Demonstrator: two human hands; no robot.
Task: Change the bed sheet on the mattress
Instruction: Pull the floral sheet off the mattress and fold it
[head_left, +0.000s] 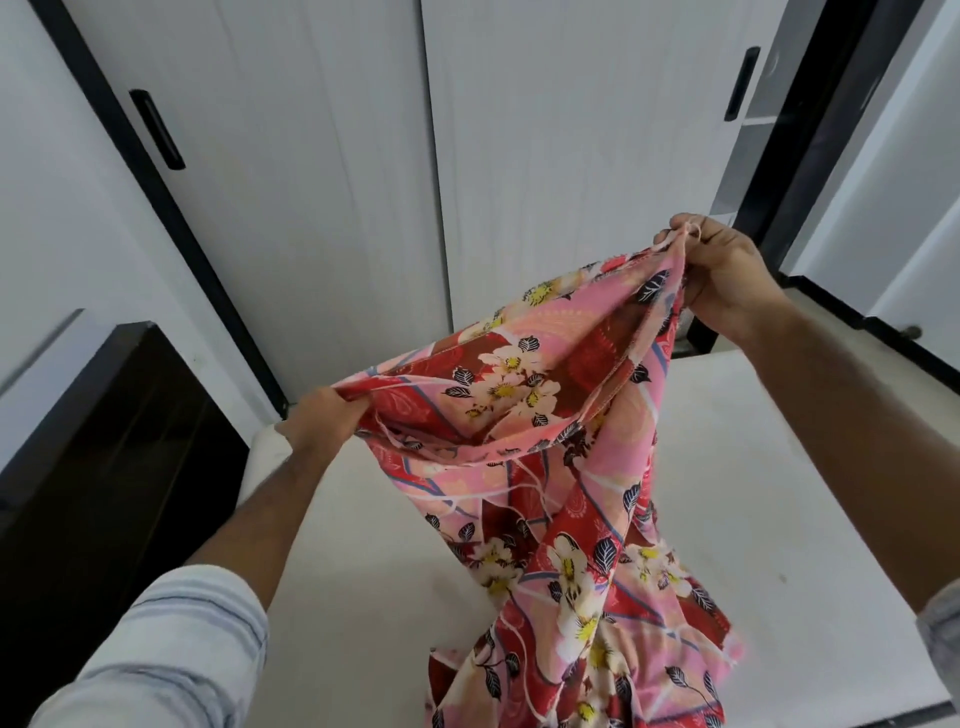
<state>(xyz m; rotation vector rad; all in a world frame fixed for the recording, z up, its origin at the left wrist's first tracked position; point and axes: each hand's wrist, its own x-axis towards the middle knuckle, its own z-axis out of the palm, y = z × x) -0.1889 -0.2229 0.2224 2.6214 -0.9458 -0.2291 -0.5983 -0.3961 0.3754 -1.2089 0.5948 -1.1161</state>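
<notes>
Our left hand (324, 415) pinches one edge of the flowery bed sheet (524, 395). Our right hand (722, 275) grips another bit of the edge, higher up. The sheet sags between our hands like a little bag, and the rest hangs down in a bunch onto the bare white mattress (363, 571) below our hands.

We think we are opening the new sheet up, so we can spread it. Next we need to find the corners, pull our hands wide apart and shake the sheet flat over the mattress.

Past our hands stand white wardrobe doors (322, 156), and a dark headboard (104, 441) is beside our left arm. We cannot see the sheet's corners, and its bottom is cut off. We see only part of the mattress.
</notes>
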